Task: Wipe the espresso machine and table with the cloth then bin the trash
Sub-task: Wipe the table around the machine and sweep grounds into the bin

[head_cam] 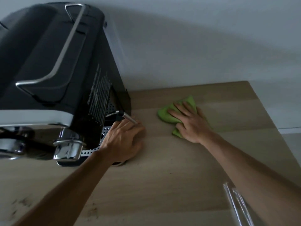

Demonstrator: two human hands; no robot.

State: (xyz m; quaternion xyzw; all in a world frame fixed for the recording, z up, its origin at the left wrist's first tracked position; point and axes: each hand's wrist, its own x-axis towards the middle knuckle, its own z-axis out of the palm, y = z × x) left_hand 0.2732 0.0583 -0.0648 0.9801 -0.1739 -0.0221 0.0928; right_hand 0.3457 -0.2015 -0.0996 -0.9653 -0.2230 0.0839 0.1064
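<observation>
Cloth (177, 110): green, bunched flat on the tabletop, toward the far edge, to the right of the machine's far right corner; long axis running roughly from near-left to far-right.
Right hand (189, 123): spread open, palm down, pressing the cloth onto the wood; fingers pointing away toward the far edge, no closed grip visible.
Left hand (123, 139): resting on the tabletop just beside the machine's right side, under the steam wand; fingers loosely curled, gripping nothing that can be made out.
Key relation: cloth directly under the right hand, well apart from the left; machine lying to the left of the cloth, dirty patch lying back toward the near left corner.
Espresso machine (53, 62): black body along the left part of the tabletop, chrome rail on top, perforated drip tray at its base.
Steam wand (128, 118): metal tube angled out from the machine's right side, tip just above the left hand's knuckles.
Table (162, 185): pale wood; dark specks and smears, likely coffee grounds, near the near left corner.
Clear wrapper (236, 203): transparent, crinkled, by the near right edge beneath the right forearm; probably the trash.
Stage, as judged: table wiping in hand; grounds and binning not yet dealt with.
Next move, as judged: a sweep of the cloth leftward and nearer, right hand best placed.
</observation>
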